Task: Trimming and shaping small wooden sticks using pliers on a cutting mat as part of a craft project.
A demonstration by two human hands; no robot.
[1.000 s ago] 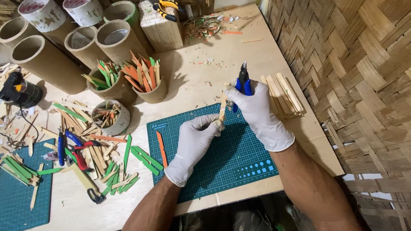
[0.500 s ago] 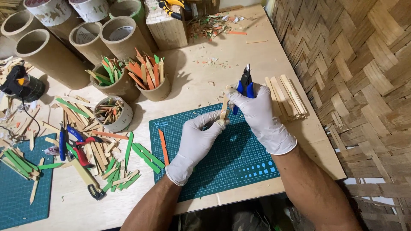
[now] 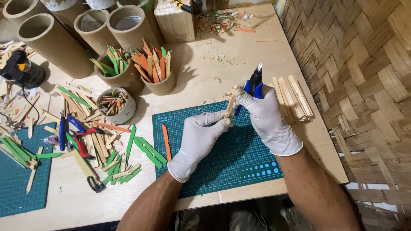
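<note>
Stick (image 3: 231,101) | pinched: left hand (image 3: 200,139), right hand (image 3: 267,119) | cutters (image 3: 255,81) in right grip

Cardboard tubes (image 3: 51,40), cup of orange sticks (image 3: 156,72), stacked plain sticks (image 3: 293,98).

Your thin, pale wooden stick (image 3: 231,102) stands nearly upright, tilted slightly right, over the green cutting mat's far edge. Your blue-handled cutters (image 3: 255,82) point their dark tips up and away; they seem to be just beside the stick.
</note>
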